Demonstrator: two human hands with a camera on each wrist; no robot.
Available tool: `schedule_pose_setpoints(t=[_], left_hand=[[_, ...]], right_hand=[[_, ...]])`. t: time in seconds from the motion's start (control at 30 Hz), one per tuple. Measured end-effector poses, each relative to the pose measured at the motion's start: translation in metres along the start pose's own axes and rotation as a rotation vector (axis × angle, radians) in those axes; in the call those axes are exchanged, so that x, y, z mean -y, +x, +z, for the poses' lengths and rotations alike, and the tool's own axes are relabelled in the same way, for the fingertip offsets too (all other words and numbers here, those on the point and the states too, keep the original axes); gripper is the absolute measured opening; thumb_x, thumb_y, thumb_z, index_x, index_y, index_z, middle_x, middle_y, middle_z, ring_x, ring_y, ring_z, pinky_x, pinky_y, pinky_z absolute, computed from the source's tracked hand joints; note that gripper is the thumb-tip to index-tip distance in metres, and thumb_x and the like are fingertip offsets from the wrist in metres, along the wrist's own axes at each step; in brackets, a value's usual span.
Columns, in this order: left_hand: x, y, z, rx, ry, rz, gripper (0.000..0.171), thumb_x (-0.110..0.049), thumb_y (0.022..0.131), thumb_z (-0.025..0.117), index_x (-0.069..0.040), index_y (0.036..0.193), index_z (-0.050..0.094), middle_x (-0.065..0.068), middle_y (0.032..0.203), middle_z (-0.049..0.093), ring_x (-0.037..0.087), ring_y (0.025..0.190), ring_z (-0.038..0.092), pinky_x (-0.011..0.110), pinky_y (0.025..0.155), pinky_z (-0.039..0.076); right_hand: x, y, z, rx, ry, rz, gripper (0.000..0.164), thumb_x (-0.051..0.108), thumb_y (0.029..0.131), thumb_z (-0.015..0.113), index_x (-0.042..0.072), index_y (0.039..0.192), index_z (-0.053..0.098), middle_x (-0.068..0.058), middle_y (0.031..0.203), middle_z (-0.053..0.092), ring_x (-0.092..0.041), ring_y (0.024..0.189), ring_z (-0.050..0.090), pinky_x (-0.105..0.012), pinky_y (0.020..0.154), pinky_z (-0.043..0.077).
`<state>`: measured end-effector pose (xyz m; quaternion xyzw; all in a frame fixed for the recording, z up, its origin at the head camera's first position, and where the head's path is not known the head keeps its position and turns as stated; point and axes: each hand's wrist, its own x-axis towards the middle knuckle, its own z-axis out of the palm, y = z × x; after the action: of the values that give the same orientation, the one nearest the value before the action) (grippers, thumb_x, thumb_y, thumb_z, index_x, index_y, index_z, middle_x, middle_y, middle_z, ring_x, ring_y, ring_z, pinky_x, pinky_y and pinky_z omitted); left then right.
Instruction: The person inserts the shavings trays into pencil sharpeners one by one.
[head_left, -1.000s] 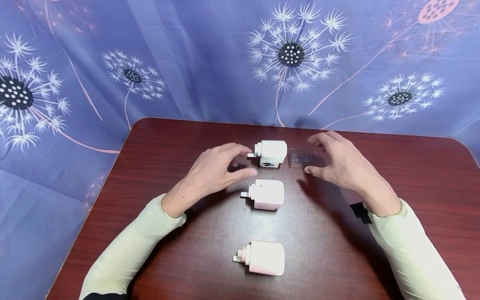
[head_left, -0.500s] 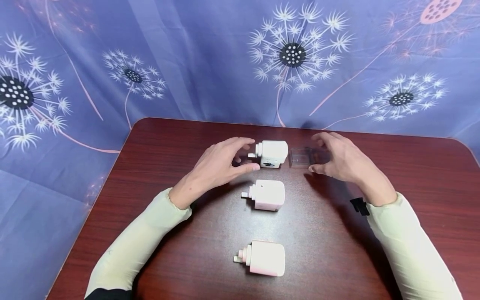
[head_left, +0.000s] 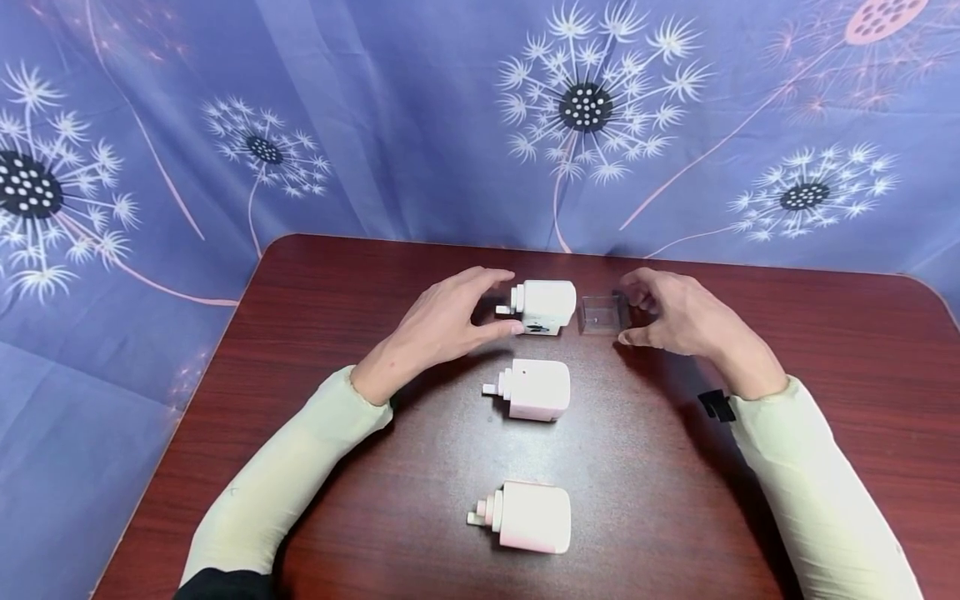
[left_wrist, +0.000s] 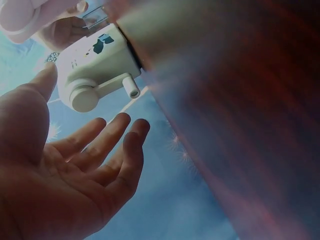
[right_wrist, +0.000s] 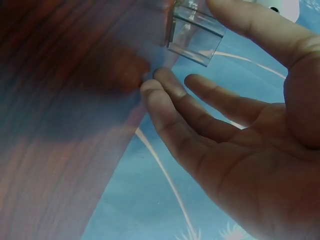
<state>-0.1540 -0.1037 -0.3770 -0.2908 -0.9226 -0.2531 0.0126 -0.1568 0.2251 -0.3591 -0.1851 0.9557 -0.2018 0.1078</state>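
A white hand-crank pencil sharpener [head_left: 547, 302] lies near the table's back edge, its crank toward the left. Its dark cartoon print and crank handle [left_wrist: 131, 87] show in the left wrist view. My left hand [head_left: 447, 323] curves loosely around the crank end, thumb tip right by the body and fingers apart from it. Just right of the sharpener is a small clear plastic drawer [head_left: 601, 317]. My right hand [head_left: 686, 321] is beside that drawer with its thumb and fingers spread around the right end; the drawer [right_wrist: 197, 37] appears near the thumb in the right wrist view.
Two more pale sharpeners lie in line toward the front: one with a pinkish side [head_left: 538, 390] in the middle, and another [head_left: 534, 517] nearest me. The dark red table [head_left: 360, 517] ends at a blue dandelion-print cloth [head_left: 420, 125] behind.
My left hand has moved right and slightly back, closer around the far sharpener's crank end. My right hand has shifted a little at the clear drawer. The sharpeners lie as before.
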Motion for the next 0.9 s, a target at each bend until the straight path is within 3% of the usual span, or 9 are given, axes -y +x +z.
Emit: schedule_pose_setpoints(t=[0.27, 0.57, 0.9], left_hand=[[-0.003, 0.007, 0.001, 0.037, 0.039, -0.006, 0.078, -0.068, 0.084, 0.058, -0.023, 0.147, 0.045, -0.007, 0.142, 0.047, 0.006, 0.128, 0.042, 0.033, 0.099, 0.042], [-0.004, 0.013, 0.003, 0.06, 0.047, 0.006, 0.076, -0.068, 0.086, 0.054, -0.025, 0.148, 0.043, -0.007, 0.142, 0.049, 0.006, 0.127, 0.043, 0.033, 0.099, 0.041], [-0.004, 0.016, 0.006, 0.063, 0.037, 0.052, 0.059, -0.054, 0.093, 0.056, -0.023, 0.143, 0.051, -0.006, 0.135, 0.055, 0.008, 0.122, 0.049, 0.031, 0.098, 0.042]], right_hand=[[-0.005, 0.003, 0.0, 0.005, 0.017, -0.018, 0.066, 0.022, 0.067, 0.087, 0.006, 0.125, 0.058, -0.012, 0.1, 0.061, -0.027, 0.092, 0.057, -0.046, 0.081, 0.045], [-0.003, 0.006, 0.0, -0.004, 0.022, -0.043, 0.06, 0.017, 0.067, 0.087, 0.007, 0.12, 0.061, -0.007, 0.094, 0.064, -0.022, 0.086, 0.06, -0.041, 0.078, 0.048], [0.0, 0.008, 0.0, 0.006, 0.009, -0.033, 0.051, 0.017, 0.069, 0.085, 0.006, 0.113, 0.062, -0.005, 0.089, 0.064, -0.018, 0.081, 0.06, -0.039, 0.078, 0.047]])
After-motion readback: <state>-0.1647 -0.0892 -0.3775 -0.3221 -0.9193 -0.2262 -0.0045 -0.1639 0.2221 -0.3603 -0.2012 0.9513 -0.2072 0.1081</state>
